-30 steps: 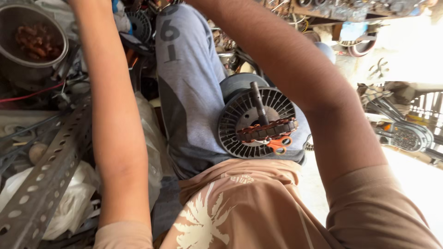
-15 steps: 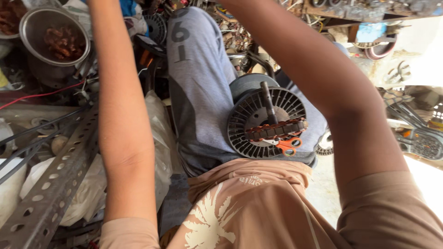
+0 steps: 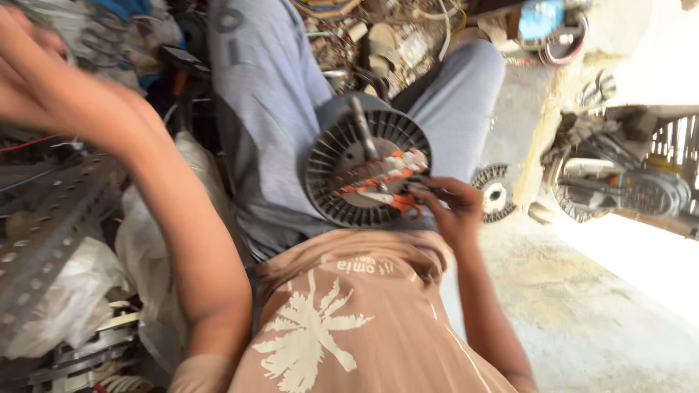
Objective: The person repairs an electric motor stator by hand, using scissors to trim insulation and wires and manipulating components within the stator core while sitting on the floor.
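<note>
Right hand (image 3: 455, 211) grip closed on motor rotor (image 3: 366, 169) rim | left hand (image 3: 33, 73) blurred, grip unclear; raised over clutter

Left hand (image 3: 29, 65) blurred, cut off by the frame's left edge.

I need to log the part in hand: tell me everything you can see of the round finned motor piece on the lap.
The motor piece is a dark, round disc with radial fins around its rim, seemingly metal, dusty. A grey shaft sticks up from its middle. Across its face lie orange and pale strips beside a small orange part. It rests tilted on the grey trousers, above the brown shirt. The right hand touches its lower right edge; the left hand is raised away, blurred.
</note>
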